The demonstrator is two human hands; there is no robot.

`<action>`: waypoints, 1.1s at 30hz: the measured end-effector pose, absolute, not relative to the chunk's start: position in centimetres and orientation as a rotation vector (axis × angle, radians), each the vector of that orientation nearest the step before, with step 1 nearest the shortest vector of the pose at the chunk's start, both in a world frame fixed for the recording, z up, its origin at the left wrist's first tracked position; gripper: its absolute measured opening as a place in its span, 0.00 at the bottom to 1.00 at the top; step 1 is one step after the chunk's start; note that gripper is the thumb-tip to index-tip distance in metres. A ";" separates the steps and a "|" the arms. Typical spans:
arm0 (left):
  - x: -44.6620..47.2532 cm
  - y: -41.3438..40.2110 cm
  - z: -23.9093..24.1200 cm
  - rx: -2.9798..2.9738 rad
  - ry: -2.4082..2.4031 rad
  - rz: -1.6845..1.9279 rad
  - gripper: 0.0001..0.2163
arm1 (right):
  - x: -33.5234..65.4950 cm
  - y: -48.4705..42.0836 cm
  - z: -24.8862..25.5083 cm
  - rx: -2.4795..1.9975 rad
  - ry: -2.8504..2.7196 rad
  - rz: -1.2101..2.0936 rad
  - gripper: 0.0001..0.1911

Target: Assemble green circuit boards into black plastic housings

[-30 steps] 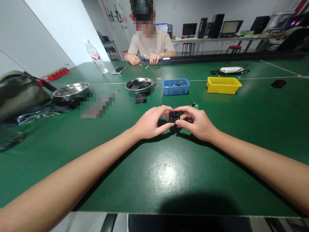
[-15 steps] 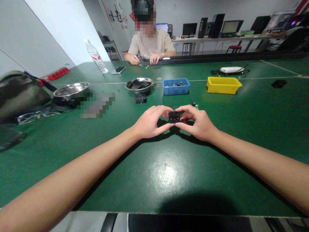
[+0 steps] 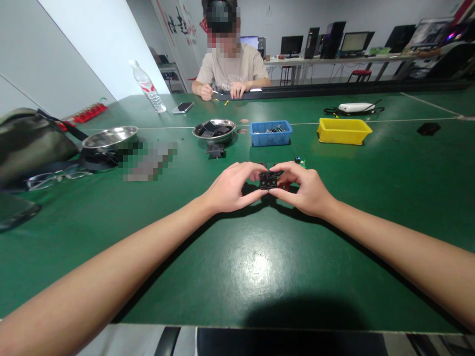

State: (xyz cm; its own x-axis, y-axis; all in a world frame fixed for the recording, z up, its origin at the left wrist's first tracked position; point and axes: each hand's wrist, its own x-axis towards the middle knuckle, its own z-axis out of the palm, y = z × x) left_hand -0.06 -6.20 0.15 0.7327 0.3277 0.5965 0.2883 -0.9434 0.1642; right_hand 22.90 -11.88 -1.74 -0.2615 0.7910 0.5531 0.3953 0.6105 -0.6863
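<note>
Between my two hands is a small black plastic housing [image 3: 268, 180] with holes in its near face, held just above the green table [image 3: 208, 267]. My left hand [image 3: 235, 188] pinches its left side, thumb below and fingers above. My right hand [image 3: 304, 190] grips the right side in the same way, fingers curled behind it. A small green circuit board with parts on it [image 3: 300, 161] shows just behind my right hand, partly hidden. Another black plastic piece [image 3: 215, 151] lies in front of a steel bowl [image 3: 196, 137] of black parts.
Beyond my hands stand a blue bin [image 3: 270, 140] with small metal parts and a yellow bin [image 3: 343, 133]. Leftward are another steel bowl [image 3: 111, 138], glasses [image 3: 55, 179], a bag [image 3: 33, 143] and a bottle [image 3: 148, 89]. A person [image 3: 232, 69] works across the table.
My hands and the black housing stay almost still. Across the table, the other person's hand has shifted slightly, with a thin tool showing in it.
</note>
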 end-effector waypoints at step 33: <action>-0.3 -5.6 0.1 2.876 0.449 1.063 0.14 | 22.6 -11.0 -2.2 -0.845 -1.548 1.025 0.20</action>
State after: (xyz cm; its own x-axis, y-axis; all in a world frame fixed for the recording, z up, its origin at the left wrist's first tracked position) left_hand -0.25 -5.62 0.06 0.7227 0.2838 0.6302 0.2543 -0.9570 0.1395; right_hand 22.61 -11.02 -2.22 -0.2029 0.9045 0.3751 0.0083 0.3846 -0.9230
